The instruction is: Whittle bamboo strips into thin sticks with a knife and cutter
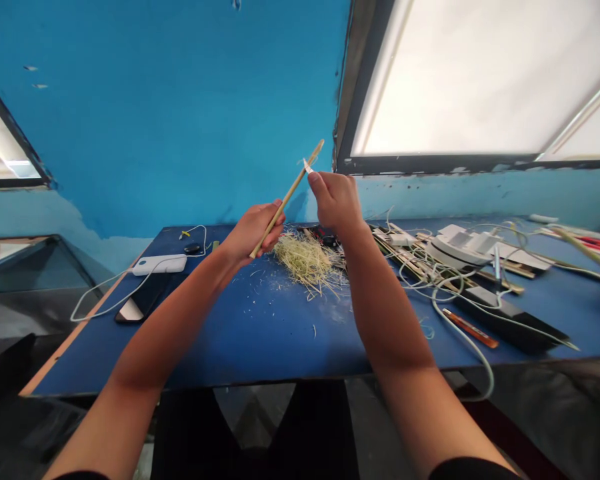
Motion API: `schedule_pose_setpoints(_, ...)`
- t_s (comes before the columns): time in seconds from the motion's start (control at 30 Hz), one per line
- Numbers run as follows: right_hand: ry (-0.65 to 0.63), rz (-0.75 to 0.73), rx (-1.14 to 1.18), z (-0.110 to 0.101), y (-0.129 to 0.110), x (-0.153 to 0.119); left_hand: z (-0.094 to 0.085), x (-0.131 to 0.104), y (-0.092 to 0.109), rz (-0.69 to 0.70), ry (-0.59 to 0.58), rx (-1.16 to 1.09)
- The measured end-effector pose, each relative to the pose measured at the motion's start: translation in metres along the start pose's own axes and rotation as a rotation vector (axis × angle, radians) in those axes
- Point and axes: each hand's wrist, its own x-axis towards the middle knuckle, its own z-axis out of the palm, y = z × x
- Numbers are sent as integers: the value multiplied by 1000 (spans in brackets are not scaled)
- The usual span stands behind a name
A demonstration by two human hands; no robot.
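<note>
My left hand (260, 230) is closed around the lower part of a thin, yellowish bamboo stick (293, 189), which slants up and to the right above the table. Closed on a small knife is my right hand (336, 200); the handle is hidden in the fist. The knife's short pale blade (307, 166) rests against the stick near its upper end, where thin curls hang. Below the hands a heap of fine pale shavings (305, 262) lies on the blue table (275, 340).
At the left are a white power strip (160, 265) with a cable and a dark phone (139, 300). Model boat parts (463, 248), several sticks, looping cords and an orange-brown cutter (470, 328) crowd the right side. A blue wall (180, 120) rises behind.
</note>
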Motion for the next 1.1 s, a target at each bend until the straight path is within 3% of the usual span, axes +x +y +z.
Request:
schedule_pose_setpoints(0.13, -6, 78, -45, 2, 20, 3, -2, 7, -6, -33, -38, 18)
schedule_pose_setpoints(0.23, -83, 185, -120, 17, 33, 2, -9, 17, -14, -114, -29, -12)
schedule_pose_setpoints(0.47, -399, 400, -152, 61, 78, -10, -54, 43, -36, -376, -110, -124)
schedule_pose_setpoints(0.57, -542, 425, -173, 67, 99, -19, -68, 47, -39, -320, -108, -125)
schedule_pose_setpoints(0.67, -674, 431, -190, 69, 107, -24, -70, 49, -40, -229, -17, -80)
schedule_pose_setpoints(0.73, -679, 411, -183, 68, 104, -23, -66, 50, -39, -175, 83, -41)
schedule_pose_setpoints(0.8, -606, 363, -145, 66, 95, -18, -63, 51, -38, -132, 197, 7)
schedule_pose_setpoints(0.9, -502, 180, -44, 60, 73, -10, -62, 50, -34, -89, 322, 82)
schedule_pose_setpoints(1.0, -481, -62, 114, 52, 41, -6, -64, 46, -27, -32, 385, 122)
schedule_pose_setpoints(1.1, -485, -143, 198, 46, 8, -7, -65, 43, -20, -14, 415, 121)
